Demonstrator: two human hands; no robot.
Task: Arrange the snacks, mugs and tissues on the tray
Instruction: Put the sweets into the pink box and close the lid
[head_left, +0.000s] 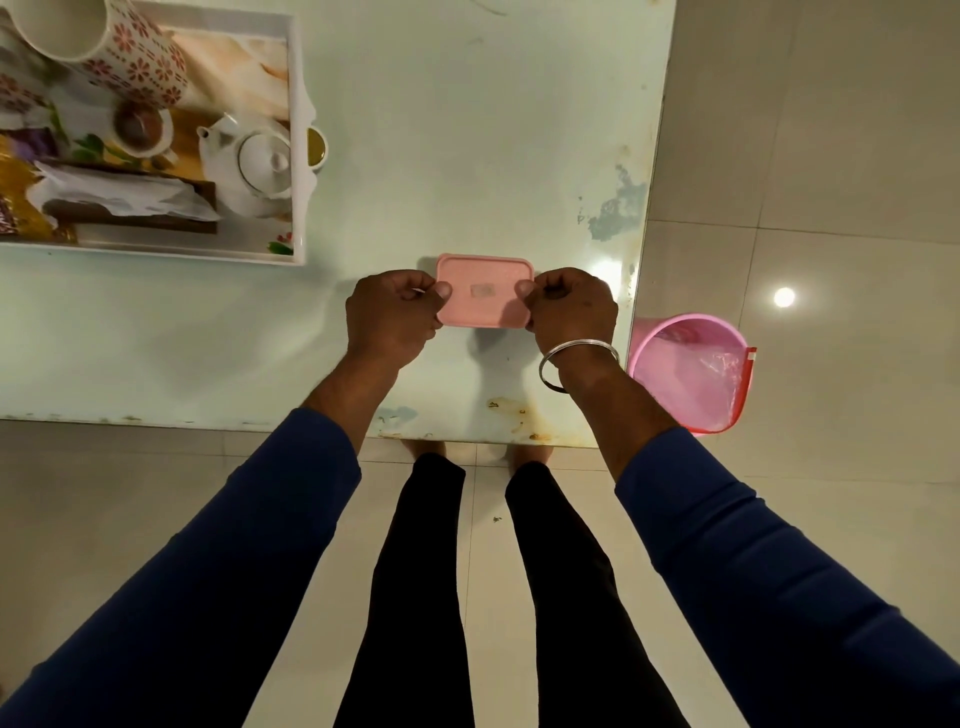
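A pink lidded snack box (483, 291) is held over the pale table (441, 130) near its front right corner. My left hand (392, 312) grips its left end and my right hand (571, 306) grips its right end, thumbs on the lid. At the far left stands the white tray (297, 156) with a printed picture on its floor. On the tray are a floral mug (130, 57), white tissues (124, 195) on a dark holder, and a golden snack packet (15, 197) at the left edge.
A pink bucket (691, 371) with a plastic bag inside stands on the tiled floor right of the table's corner. The table's front edge runs just past my wrists. My legs and feet show below it.
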